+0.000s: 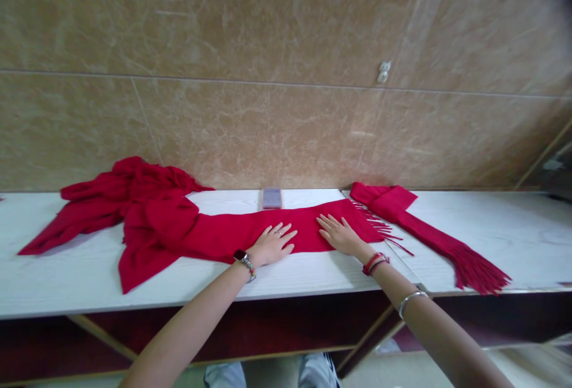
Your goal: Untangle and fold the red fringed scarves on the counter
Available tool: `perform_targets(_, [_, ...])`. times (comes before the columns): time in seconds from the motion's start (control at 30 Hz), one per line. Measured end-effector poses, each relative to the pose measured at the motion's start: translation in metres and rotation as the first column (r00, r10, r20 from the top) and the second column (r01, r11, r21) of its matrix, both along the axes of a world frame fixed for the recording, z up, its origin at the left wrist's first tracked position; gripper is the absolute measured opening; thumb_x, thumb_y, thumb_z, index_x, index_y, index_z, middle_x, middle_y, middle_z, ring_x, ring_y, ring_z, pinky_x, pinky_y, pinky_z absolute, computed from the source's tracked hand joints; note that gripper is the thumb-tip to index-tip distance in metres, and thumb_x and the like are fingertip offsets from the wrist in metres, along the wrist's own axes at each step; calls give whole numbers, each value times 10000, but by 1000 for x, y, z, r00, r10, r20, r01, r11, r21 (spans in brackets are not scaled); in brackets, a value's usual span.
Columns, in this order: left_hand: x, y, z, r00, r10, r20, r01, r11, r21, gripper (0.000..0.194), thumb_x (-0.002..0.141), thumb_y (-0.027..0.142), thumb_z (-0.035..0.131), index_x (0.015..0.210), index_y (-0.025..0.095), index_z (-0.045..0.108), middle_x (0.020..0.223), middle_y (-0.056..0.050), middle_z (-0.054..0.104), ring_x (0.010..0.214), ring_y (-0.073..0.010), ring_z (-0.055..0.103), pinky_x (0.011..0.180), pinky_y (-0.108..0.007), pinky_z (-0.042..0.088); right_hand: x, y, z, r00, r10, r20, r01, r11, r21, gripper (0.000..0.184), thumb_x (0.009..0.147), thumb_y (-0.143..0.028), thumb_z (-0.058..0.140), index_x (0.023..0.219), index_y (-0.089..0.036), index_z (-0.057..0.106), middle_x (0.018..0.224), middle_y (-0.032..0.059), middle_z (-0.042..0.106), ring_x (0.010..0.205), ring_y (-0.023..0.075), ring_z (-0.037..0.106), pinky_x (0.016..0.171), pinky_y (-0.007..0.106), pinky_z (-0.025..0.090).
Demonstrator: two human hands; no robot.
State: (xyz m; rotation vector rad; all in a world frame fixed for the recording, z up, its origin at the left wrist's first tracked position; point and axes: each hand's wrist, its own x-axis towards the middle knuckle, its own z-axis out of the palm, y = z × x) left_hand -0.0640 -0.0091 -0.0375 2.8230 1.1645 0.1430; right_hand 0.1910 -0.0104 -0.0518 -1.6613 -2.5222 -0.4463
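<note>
A red fringed scarf (241, 230) lies along the white table, flat in its right half and bunched up toward the left. Flat on its middle rests my left hand (271, 245), fingers spread. My right hand (340, 235) also lies palm down on the cloth, nearer the fringed end, its fingers stretched out. Neither hand grips anything. To the right, a second red scarf (415, 224) is folded into a narrow strip, its fringe by the table's front edge. A crumpled heap of red cloth (134, 188) sits at the left; whether it is separate from the flat scarf I cannot tell.
A small grey rectangular box (271, 198) stands behind the scarf against the tan marbled wall (268, 132). The white table (80, 286) has a seam right of my right hand and dark red open shelves (268, 328) below. A small white fixture (383, 71) is on the wall.
</note>
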Motion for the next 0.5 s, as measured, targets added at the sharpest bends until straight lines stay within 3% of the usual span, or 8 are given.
perform_targets(0.2, [-1, 0, -2, 1000, 3, 12, -4, 1000, 22, 482, 897, 447, 287, 1350, 281, 298, 1444, -38, 245, 1319, -237, 197, 1046, -451, 161, 6, 0, 2, 994, 32, 107, -23, 996, -91, 405, 912, -268, 292, 1293, -217, 420, 1405, 123, 315, 1291, 286, 265, 923, 585, 338])
perform_targets(0.37, [-2, -1, 0, 1000, -7, 15, 7, 1000, 24, 484, 898, 454, 275, 1345, 273, 313, 1437, -44, 261, 1317, -239, 204, 1043, -454, 175, 14, 23, 20, 987, -156, -34, 157, 988, 16, 489, 916, -338, 261, 1378, -177, 261, 1440, 145, 223, 1304, 319, 210, 926, 593, 331])
perform_targets(0.5, [-3, -2, 1, 1000, 2, 21, -2, 1000, 24, 479, 899, 444, 288, 1345, 274, 312, 1437, -46, 261, 1316, -233, 209, 1041, -450, 181, 26, 35, 10, 978, -209, 16, 209, 973, -93, 449, 910, -337, 287, 1345, -235, 337, 1438, 122, 248, 1295, 330, 231, 921, 619, 302])
